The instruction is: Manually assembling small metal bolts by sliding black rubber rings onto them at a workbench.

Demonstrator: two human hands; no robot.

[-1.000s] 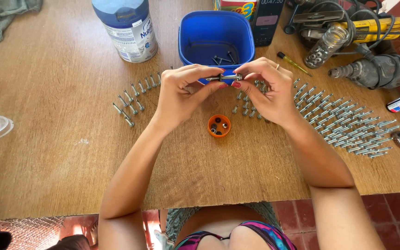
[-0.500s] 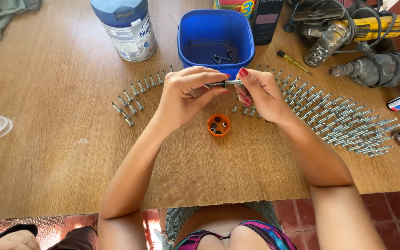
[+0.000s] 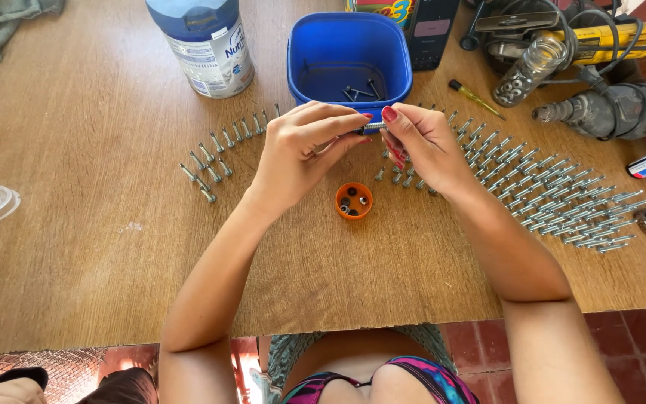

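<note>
Above orange cap [image 3: 354, 200] — both hands [image 3: 304, 150] pinching bolt [image 3: 374, 126]

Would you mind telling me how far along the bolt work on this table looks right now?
Done: a long row of bolts lies on the right, a shorter row on the left. In hand: the left hand and right hand pinch one bolt between them. Left: a few pieces in the blue tub and small parts in the orange cap.
</note>
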